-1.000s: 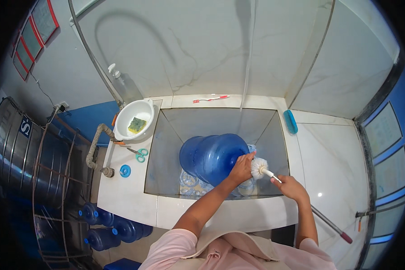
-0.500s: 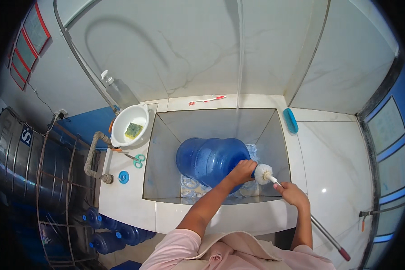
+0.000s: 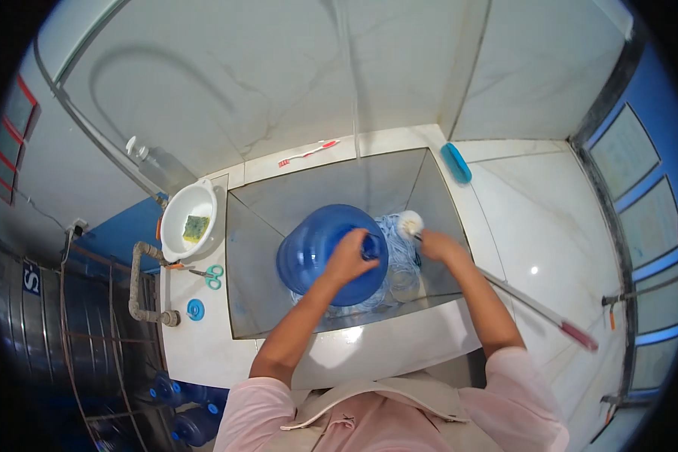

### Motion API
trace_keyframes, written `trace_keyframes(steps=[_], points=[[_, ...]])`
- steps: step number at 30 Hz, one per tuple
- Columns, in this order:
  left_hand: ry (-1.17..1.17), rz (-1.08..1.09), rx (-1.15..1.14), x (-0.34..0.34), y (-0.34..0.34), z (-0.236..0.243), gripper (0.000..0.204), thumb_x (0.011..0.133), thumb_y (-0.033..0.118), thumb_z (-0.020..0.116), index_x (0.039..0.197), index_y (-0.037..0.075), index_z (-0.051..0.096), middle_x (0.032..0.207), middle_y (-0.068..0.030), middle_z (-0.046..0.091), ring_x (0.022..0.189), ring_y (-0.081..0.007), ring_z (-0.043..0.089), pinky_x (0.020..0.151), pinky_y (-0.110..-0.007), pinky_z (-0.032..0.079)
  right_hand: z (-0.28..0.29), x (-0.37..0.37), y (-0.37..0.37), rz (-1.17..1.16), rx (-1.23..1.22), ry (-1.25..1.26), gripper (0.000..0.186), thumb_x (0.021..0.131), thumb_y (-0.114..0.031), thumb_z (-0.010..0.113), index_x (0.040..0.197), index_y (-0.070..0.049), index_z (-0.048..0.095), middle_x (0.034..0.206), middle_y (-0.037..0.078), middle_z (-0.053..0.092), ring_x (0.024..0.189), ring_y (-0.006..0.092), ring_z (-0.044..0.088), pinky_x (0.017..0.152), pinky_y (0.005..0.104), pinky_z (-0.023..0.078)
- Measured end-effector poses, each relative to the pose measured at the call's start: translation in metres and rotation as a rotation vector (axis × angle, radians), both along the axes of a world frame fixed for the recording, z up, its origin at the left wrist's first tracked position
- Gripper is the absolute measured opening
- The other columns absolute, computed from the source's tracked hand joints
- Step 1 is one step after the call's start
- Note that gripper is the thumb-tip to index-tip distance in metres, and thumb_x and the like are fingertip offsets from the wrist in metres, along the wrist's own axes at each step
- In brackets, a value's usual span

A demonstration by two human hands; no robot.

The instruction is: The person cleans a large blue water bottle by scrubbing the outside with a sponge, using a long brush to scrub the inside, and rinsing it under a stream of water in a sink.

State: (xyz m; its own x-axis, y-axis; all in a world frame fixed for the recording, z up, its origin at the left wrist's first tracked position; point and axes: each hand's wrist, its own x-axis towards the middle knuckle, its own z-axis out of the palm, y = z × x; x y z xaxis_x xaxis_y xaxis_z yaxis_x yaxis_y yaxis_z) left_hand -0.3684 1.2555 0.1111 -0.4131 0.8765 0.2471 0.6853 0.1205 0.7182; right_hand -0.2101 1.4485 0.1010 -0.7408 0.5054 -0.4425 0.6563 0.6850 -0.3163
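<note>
A large blue water jug point(image 3: 303, 258) lies in the grey sink point(image 3: 250, 309), its neck now angled up. My left hand point(image 3: 349, 257) is closed on that neck. My right hand point(image 3: 441, 250) grips the shaft of a long brush, whose round white bristle head point(image 3: 410, 224) is just above and left of that hand, to the right of the jug's neck; its metal pole reaches right to a maroon end point(image 3: 578, 335). Pale blue loops of cord or hose point(image 3: 401, 267) lie under the jug on the sink floor.
Left counter: white basin point(image 3: 173, 218) with sponge point(image 3: 195, 230), pump bottle point(image 3: 162, 169), scissors point(image 3: 214, 277), blue ring point(image 3: 196, 309) and pipe. Toothbrush point(image 3: 309, 153) on back ledge, teal brush point(image 3: 456, 163) at right. Below left: metal tank point(image 3: 26, 324), rack, several jugs point(image 3: 196, 426).
The jug has turned so its neck points more upward. The brush head has moved from beside the neck up and away to the right, with my right hand. The view has shifted.
</note>
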Motion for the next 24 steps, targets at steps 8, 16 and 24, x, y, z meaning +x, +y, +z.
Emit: trace_keyframes(steps=[8, 16, 24], points=[[-0.258, 0.49, 0.514, -0.063, -0.066, 0.074, 0.054, 0.072, 0.017, 0.076, 0.113, 0.004, 0.044, 0.094, -0.0115, 0.059, 0.087, -0.0222, 0.06, 0.083, -0.033, 0.046, -0.165, 0.01, 0.001, 0.473, 0.402, -0.133, 0.033, 0.083, -0.015, 0.051, 0.113, -0.005, 0.062, 0.109, 0.018, 0.062, 0.095, 0.03, 0.062, 0.085, 0.0438, 0.047], [-0.645, 0.407, 1.117, -0.07, -0.121, 0.18, 0.042, 0.081, 0.026, 0.062, 0.114, 0.007, 0.043, 0.089, -0.0129, 0.057, 0.08, -0.0266, 0.06, 0.079, -0.039, 0.05, -0.145, -0.006, 0.022, -0.769, -1.761, 0.561, 0.028, 0.085, -0.025, 0.054, 0.106, -0.009, 0.065, 0.11, 0.013, 0.064, 0.093, 0.023, 0.063, 0.079, 0.0352, 0.05], [-0.976, 0.588, 1.234, -0.106, -0.185, 0.182, 0.037, 0.084, 0.032, 0.061, 0.11, 0.008, 0.05, 0.102, -0.0103, 0.055, 0.094, -0.0263, 0.057, 0.083, -0.04, 0.05, -0.09, -0.012, -0.011, -0.793, -1.669, 0.657, 0.027, 0.085, -0.025, 0.054, 0.104, -0.009, 0.066, 0.107, 0.013, 0.064, 0.091, 0.0227, 0.063, 0.077, 0.0348, 0.05]])
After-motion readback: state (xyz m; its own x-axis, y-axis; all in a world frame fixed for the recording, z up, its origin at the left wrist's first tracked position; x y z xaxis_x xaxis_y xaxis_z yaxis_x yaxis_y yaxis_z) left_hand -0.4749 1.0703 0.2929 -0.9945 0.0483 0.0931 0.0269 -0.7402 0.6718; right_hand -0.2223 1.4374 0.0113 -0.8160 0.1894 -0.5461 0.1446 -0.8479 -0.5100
